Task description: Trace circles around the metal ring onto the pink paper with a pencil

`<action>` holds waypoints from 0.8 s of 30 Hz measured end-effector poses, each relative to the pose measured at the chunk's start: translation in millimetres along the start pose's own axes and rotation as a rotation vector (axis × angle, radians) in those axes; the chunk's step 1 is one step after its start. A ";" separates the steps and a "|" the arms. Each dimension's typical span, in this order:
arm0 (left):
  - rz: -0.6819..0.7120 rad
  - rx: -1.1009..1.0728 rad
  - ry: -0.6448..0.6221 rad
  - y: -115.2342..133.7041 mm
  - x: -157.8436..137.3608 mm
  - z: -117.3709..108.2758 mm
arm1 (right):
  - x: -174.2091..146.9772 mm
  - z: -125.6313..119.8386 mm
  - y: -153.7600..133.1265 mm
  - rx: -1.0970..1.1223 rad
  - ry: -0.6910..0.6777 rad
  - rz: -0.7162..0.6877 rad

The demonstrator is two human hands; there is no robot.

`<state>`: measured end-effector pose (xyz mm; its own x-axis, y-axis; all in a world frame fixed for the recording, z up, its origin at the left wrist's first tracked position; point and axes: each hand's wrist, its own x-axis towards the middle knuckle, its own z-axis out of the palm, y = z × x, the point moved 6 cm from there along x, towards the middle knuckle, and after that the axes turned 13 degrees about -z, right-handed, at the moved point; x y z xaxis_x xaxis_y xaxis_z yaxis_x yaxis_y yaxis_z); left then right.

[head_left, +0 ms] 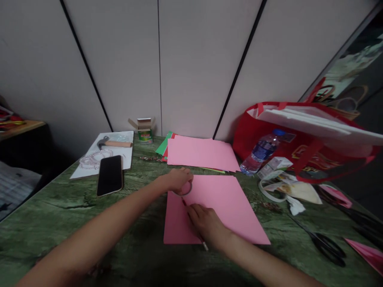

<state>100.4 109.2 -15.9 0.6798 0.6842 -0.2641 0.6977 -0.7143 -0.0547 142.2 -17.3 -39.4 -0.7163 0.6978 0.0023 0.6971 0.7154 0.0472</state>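
A sheet of pink paper (230, 203) lies flat on the table in front of me. My left hand (178, 179) is at its upper left corner, closed over a small round ring (183, 194) that rests on the paper; pink shows through its middle. In my right hand (208, 222) is a pencil (204, 244), its dark red tip end touching or very near the lower edge of the ring and its white end pointing back toward me. The fingertips of both hands are partly hidden.
Behind lies a stack of pink and coloured paper (203, 153). To the left are a phone (110, 175), a hammer (118, 144) and a small box (145, 135). On the right are a water bottle (261, 153), a red bag (245, 131), a tape roll (269, 195) and scissors (327, 247).
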 end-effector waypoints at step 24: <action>-0.018 -0.040 0.006 -0.7 -3.3 0.9 | -17.5 -1.4 40.7 0.010 0.287 -0.043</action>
<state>97.4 107.4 -15.9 0.6683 0.6979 -0.2576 0.7183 -0.6954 -0.0205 183.0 -0.4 -36.1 -0.7238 0.6291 0.2833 0.6651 0.7455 0.0439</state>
